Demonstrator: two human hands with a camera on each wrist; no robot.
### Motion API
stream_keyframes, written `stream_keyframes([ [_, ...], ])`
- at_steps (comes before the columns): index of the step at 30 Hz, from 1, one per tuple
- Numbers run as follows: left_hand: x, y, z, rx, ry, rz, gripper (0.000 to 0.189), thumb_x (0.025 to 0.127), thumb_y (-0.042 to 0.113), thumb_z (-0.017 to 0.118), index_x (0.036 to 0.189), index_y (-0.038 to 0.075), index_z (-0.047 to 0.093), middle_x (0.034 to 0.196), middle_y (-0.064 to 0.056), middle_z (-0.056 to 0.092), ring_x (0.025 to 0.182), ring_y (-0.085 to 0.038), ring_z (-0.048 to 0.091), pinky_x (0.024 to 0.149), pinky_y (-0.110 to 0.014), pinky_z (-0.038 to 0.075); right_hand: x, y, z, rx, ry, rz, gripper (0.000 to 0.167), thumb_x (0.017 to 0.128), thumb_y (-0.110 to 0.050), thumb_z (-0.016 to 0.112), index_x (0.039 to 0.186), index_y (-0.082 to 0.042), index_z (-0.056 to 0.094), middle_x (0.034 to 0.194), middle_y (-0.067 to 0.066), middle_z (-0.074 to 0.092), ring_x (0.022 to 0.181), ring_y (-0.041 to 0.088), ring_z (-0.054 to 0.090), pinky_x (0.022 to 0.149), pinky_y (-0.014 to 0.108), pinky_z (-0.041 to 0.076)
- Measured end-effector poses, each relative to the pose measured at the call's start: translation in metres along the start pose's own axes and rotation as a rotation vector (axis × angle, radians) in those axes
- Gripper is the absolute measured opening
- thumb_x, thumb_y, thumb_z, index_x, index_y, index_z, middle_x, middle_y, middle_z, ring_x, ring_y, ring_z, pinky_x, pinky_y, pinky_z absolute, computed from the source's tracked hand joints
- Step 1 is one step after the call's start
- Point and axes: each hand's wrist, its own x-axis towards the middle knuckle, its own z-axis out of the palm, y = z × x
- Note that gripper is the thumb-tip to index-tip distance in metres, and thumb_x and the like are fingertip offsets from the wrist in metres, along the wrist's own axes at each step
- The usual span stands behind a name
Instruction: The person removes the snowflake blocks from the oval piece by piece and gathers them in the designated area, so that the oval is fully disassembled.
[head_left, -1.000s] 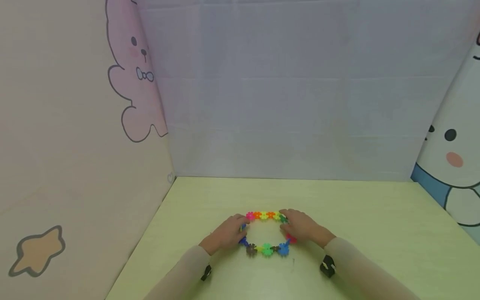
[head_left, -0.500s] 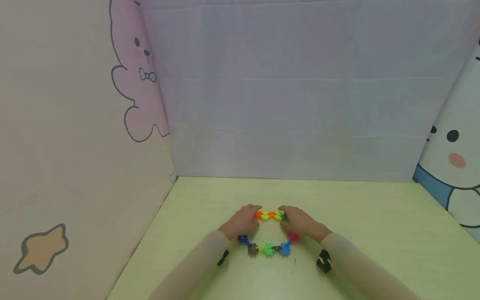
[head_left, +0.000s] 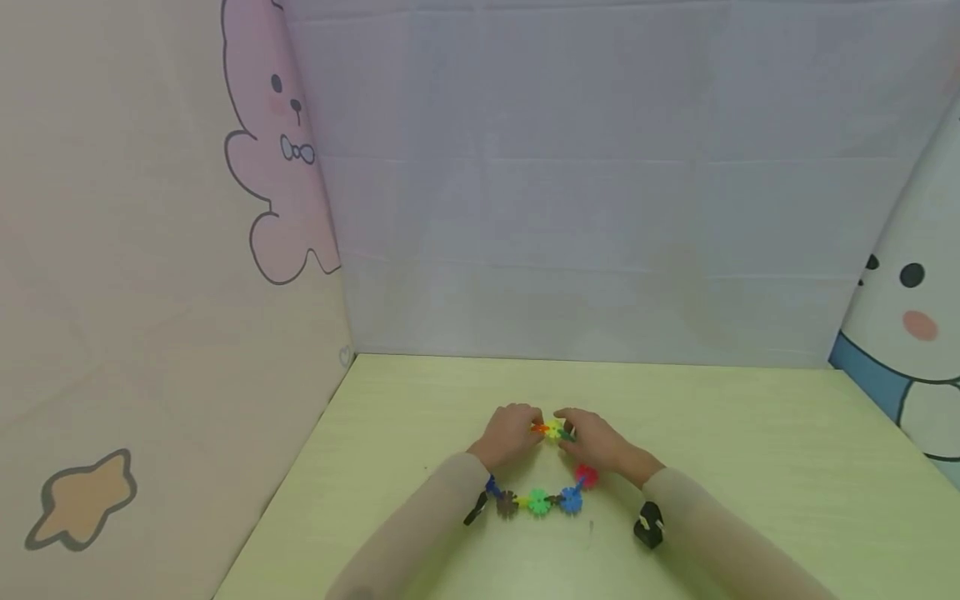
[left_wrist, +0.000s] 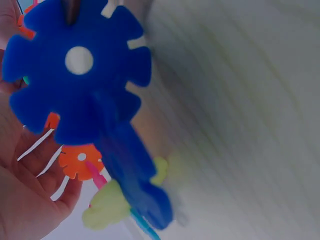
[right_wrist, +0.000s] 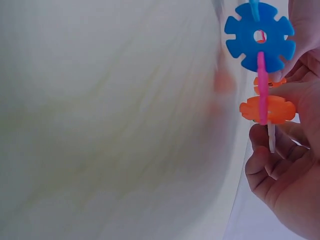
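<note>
Colourful plastic snowflake discs, slotted together, form a chain lying as a loop on the table. In the head view, my left hand (head_left: 510, 435) grips the far side of the loop, its fingertips at an orange disc (head_left: 538, 428). Facing it, my right hand (head_left: 596, 440) pinches the chain by a yellow disc (head_left: 553, 430) and a dark green disc. The near side, with a green disc (head_left: 538, 501) and a blue disc (head_left: 572, 500), rests between my forearms. Dark blue discs (left_wrist: 77, 70) loom large in the left wrist view. My left hand and sleeve hide the loop's left part.
A pale yellow-green table (head_left: 712, 450) spreads around the hands. Behind it hangs a plain light cloth (head_left: 570, 183), with cartoon-printed panels (head_left: 157, 333) at the sides. Each wrist carries a black strap piece (head_left: 649, 525).
My left hand has moved right along the loop's far side, from the pink disc to the orange one, nearing my right hand. The right hand has stayed nearly in place.
</note>
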Motion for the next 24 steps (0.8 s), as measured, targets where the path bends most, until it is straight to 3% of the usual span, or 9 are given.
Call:
stream_keyframes([
  [7, 0.0009, 0.0003, 0.002, -0.103, 0.092, -0.017, 0.006, 0.084, 0.017, 0.072, 0.081, 0.012, 0.071, 0.081, 0.003, 0.069, 0.074, -0.013, 0.063, 0.069, -0.025, 0.049, 0.0022, 0.0012, -0.0015, 0.022, 0.017, -0.028, 0.043, 0.084, -0.012, 0.071, 0.121, 0.004, 0.056, 0.088, 0.002, 0.06, 0.079, 0.015, 0.056, 0.071, 0.035, 0.047],
  [18, 0.0024, 0.003, 0.0007, -0.199, 0.122, -0.015, 0.005, 0.082, 0.015, 0.074, 0.083, 0.011, 0.071, 0.083, 0.004, 0.069, 0.079, -0.012, 0.063, 0.073, -0.023, 0.048, 0.0062, 0.0092, -0.0057, 0.132, 0.06, -0.041, 0.035, 0.082, -0.015, 0.074, 0.112, -0.003, 0.062, 0.077, -0.001, 0.055, 0.068, 0.012, 0.048, 0.061, 0.029, 0.042],
  [24, 0.0045, -0.0002, 0.0063, -0.284, 0.151, 0.0, 0.008, 0.08, 0.011, 0.075, 0.084, 0.012, 0.069, 0.085, 0.004, 0.069, 0.082, -0.01, 0.063, 0.075, -0.021, 0.048, 0.0055, 0.0094, -0.0067, 0.138, 0.075, -0.1, 0.032, 0.082, -0.014, 0.074, 0.11, -0.002, 0.064, 0.09, 0.003, 0.063, 0.075, 0.014, 0.054, 0.065, 0.029, 0.046],
])
